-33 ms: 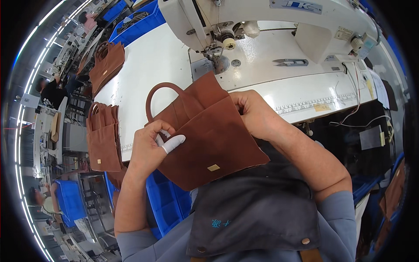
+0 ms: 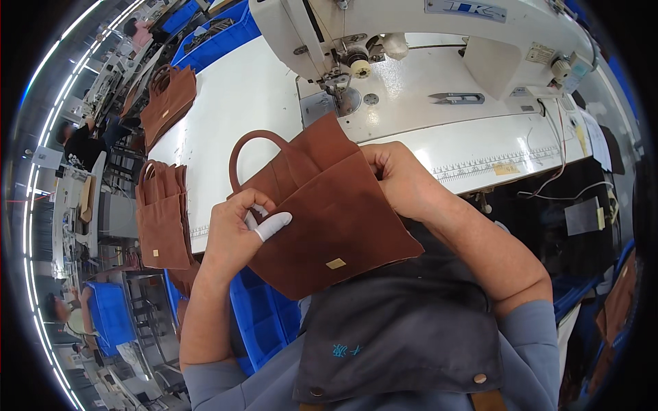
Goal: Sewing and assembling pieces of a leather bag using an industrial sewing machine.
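A brown bag piece (image 2: 319, 226) with a looped handle and a small gold plate on its front is held over my lap, against the front of the white table. My left hand (image 2: 240, 229), with white covers on some fingers, grips its upper left edge, thumb over the front panel. My right hand (image 2: 401, 185) is closed on the bag's right edge, with some fingers hidden behind the panel. The sewing machine (image 2: 295, 31) stands just beyond the bag, its needle area above the bag's top corner.
Brown bag pieces (image 2: 161, 226) hang at the table's left edge (image 2: 226, 82), with another group (image 2: 164, 103) farther back. Thread snips (image 2: 456, 98) lie right of the needle area. Blue bins (image 2: 260, 322) are below; loose cables (image 2: 565, 192) at right. Co-workers (image 2: 86, 144) sit along the left.
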`<state>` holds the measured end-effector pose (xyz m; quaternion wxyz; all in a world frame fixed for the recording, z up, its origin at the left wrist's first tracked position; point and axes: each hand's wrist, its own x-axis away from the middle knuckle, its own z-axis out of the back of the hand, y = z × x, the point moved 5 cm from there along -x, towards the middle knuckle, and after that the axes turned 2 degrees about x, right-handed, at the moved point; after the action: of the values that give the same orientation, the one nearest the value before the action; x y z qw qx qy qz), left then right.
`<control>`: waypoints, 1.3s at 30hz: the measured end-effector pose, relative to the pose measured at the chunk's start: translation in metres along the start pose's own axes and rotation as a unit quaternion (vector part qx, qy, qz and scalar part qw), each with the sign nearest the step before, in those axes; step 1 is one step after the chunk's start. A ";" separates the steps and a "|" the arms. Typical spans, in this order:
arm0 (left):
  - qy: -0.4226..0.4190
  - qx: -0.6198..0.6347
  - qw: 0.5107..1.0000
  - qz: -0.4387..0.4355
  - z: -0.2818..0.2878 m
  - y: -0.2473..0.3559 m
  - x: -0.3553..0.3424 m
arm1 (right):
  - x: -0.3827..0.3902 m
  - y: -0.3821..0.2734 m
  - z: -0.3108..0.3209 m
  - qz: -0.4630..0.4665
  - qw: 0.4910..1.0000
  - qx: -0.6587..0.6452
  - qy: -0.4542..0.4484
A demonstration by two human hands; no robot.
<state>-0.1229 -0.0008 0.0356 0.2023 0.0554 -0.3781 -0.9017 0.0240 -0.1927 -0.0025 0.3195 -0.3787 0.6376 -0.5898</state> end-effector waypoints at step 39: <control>0.236 0.031 0.967 -0.088 0.035 0.006 0.000 | -0.014 0.006 -0.008 0.136 0.952 0.214 0.172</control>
<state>-0.1303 0.0185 0.0643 0.2038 0.3062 -0.3411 -0.8651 0.0233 -0.1766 -0.0081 0.3561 -0.1038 0.5873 -0.7194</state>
